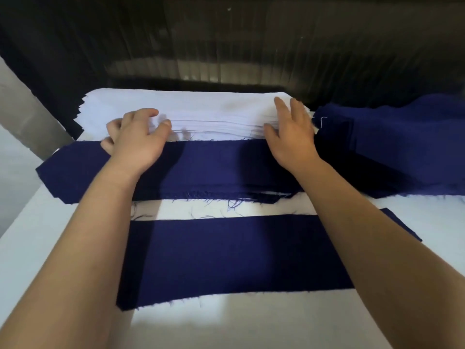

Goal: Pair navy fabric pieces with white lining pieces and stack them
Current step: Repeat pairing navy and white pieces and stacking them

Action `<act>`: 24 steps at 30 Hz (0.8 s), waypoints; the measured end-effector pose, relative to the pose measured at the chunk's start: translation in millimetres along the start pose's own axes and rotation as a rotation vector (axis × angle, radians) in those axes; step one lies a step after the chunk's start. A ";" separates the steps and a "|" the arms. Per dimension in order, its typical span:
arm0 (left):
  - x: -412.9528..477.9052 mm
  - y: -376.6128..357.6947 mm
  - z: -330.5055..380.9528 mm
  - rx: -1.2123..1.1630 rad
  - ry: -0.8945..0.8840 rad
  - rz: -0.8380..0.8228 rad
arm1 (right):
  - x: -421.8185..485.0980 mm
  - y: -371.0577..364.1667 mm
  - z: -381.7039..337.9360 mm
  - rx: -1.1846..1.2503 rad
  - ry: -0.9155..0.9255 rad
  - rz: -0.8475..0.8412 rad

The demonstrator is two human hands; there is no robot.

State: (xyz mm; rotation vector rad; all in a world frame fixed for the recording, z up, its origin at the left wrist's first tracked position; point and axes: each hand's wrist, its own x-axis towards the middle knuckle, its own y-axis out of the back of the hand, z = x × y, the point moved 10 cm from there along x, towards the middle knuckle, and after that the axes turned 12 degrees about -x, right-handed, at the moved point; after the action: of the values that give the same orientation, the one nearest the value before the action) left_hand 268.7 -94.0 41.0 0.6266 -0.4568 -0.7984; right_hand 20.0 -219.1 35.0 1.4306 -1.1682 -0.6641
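Left hand [136, 137] and right hand [289, 137], both bare, reach across the tabletop [37, 248] to the near edge of the white stack [191, 104]. Left: fingers curled at the stack's front edge toward its left end, tips motion-blurred, wrist over navy cloth; can't tell if it pinches a sheet or only touches. Right: fingers straight, slightly spread, lying on the stack's right end, thumb down at the front edge; holds nothing. Near to far: first a single navy piece [226, 255], flat on the white tabletop, long side left-right, edges frayed, both forearms crossing above its ends. Just beyond it, a strip of bare tabletop with loose navy threads. Then a navy stack [214, 167], several layers, left end cut to a point, near edge frayed. A white sliver [261, 193] shows under its top layers toward the right; lining or tabletop, can't tell. Its far edge meets the white stack, which is many thin sheets, stepped at the left end. Just beside the white stack on the right, a loose navy pile [402, 142], rumpled, with a white thread [322, 122] at its left edge. Behind everything, a dark pleated backdrop [226, 46], glossy in places. Far left, a grey surface [22, 109], blurred, unidentifiable.
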 end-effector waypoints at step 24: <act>30.0 -27.6 4.8 0.157 -0.179 0.053 | 15.3 -17.3 2.7 -0.233 -0.015 -0.025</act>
State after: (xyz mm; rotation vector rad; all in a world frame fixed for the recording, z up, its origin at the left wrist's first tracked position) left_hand 270.2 -133.6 30.3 0.6882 -0.7015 -0.7764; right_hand 28.0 -235.9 21.1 1.2467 -1.0482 -0.8024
